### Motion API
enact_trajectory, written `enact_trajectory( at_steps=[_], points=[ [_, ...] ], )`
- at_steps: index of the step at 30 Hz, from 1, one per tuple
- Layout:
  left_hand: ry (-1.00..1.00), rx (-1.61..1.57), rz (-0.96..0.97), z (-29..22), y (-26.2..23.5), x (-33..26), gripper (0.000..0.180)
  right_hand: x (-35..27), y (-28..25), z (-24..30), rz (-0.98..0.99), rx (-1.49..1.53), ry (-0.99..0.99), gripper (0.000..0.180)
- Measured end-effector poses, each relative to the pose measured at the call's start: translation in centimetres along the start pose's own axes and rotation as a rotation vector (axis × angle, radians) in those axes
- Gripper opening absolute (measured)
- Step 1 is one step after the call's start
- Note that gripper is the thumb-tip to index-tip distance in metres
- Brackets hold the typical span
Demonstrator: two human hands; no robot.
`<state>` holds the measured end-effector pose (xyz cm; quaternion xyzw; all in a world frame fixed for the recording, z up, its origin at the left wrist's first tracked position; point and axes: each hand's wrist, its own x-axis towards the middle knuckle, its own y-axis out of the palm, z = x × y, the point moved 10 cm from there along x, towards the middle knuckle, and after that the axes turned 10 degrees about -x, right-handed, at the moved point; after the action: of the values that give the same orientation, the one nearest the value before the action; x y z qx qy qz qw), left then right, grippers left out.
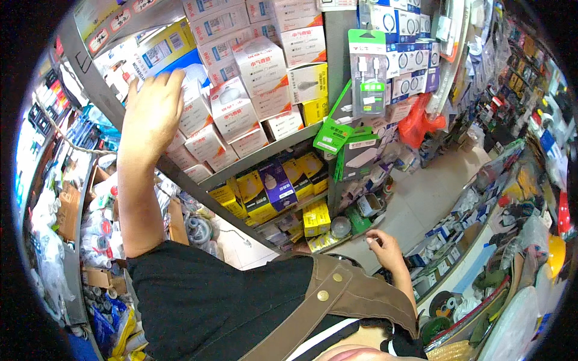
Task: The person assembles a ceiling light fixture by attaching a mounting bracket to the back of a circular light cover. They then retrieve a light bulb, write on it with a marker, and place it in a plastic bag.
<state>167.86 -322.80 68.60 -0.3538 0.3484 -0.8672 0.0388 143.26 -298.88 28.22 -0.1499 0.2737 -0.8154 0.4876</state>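
Observation:
My left hand [155,102] is raised to the shelf at upper left, its back turned up and its fingers apart, partly bent out of sight. Its fingertips lie at a blue-and-white package [191,65]; whether they touch it is unclear. Beside the hand are stacked white boxes with orange print [235,111] and a yellow box [165,47]. Low at centre right, my right hand [387,249] hangs over the aisle. Its fingers are loosely curled, with a gap at the thumb, and nothing shows in them.
A grey shelf upright [90,66] stands left of my left hand. Yellow and purple bulb boxes [277,183] fill the shelf below. Green-and-white cable packs [368,72] hang at the shelf's right end. Goods line both sides of the tiled aisle [421,195].

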Motion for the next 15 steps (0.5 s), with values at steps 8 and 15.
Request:
enact_trajectory(
  at_steps=[8,15],
  points=[
    [0.122,-0.345,0.032,-7.7,-1.1,15.3,0.085,-0.7,-0.5,1.2,-0.028,-0.054,-0.045,0.024],
    [0.122,-0.723,-0.199,-5.6,8.0,19.8,0.074,-2.8,-0.6,-3.5,-0.097,-0.101,-0.029,0.026]
  ],
)
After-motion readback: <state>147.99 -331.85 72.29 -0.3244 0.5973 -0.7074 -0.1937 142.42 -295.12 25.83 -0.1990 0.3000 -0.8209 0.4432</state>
